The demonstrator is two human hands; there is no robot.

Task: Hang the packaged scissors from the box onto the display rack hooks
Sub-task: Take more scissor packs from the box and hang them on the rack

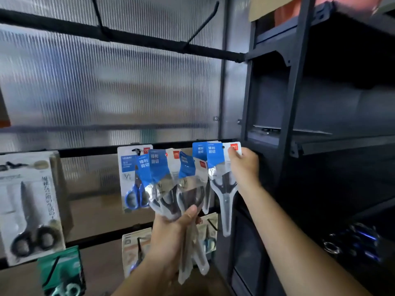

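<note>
My left hand grips a fanned bunch of packaged scissors with blue and white header cards, held low in front of the rack. My right hand pinches the top corner of one packaged scissors at the right end of the middle black rack bar. Another pack with the same blue header is just left of it. Whether the pinched pack sits on a hook is hidden by its card. A blue-handled scissors pack hangs on the same bar behind the bunch. The box is out of view.
Two bare black hooks stick out from the upper bar. A large black-handled scissors pack hangs at left, a green pack below it, and beige packs lower middle. A dark metal shelf unit stands close on the right.
</note>
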